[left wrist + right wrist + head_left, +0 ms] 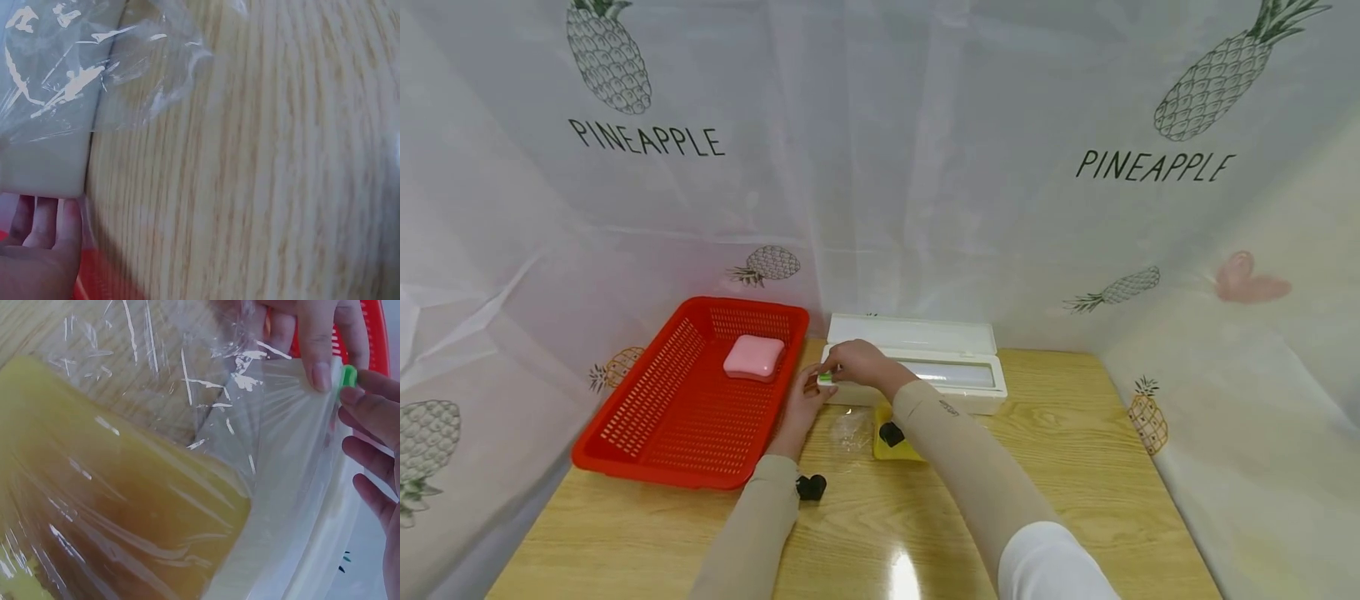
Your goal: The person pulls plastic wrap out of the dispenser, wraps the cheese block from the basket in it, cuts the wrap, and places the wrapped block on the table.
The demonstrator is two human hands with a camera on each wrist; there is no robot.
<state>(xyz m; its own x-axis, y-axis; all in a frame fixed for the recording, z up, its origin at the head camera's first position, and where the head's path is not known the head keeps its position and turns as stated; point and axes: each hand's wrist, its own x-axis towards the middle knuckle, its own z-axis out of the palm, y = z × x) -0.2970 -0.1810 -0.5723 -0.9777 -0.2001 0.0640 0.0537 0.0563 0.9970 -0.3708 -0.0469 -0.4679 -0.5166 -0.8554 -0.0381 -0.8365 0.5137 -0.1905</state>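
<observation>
A white cling film dispenser (pixel 988 402) lies across the table with its lid raised, showing the roll (pixel 955 373). My right hand (pixel 859 364) reaches over to its left end and pinches the green slide cutter (pixel 349 376) between thumb and fingers. My left hand (pixel 802 404) grips that same end; its thumb presses on the edge by the cutter, and its fingertips (pixel 67 219) touch the end wall. Clear cling film (pixel 852 427) runs from the dispenser toward me, over a yellow object (pixel 137 481). My right forearm partly hides this object in the head view.
A red plastic basket (pixel 658 477) stands just left of my left hand. Inside it lies a pink rounded box (pixel 754 357). The wooden table (pixel 1075 483) meets a pineapple-printed sheet (pixel 895 183) behind the dispenser, with sheeting at both sides too.
</observation>
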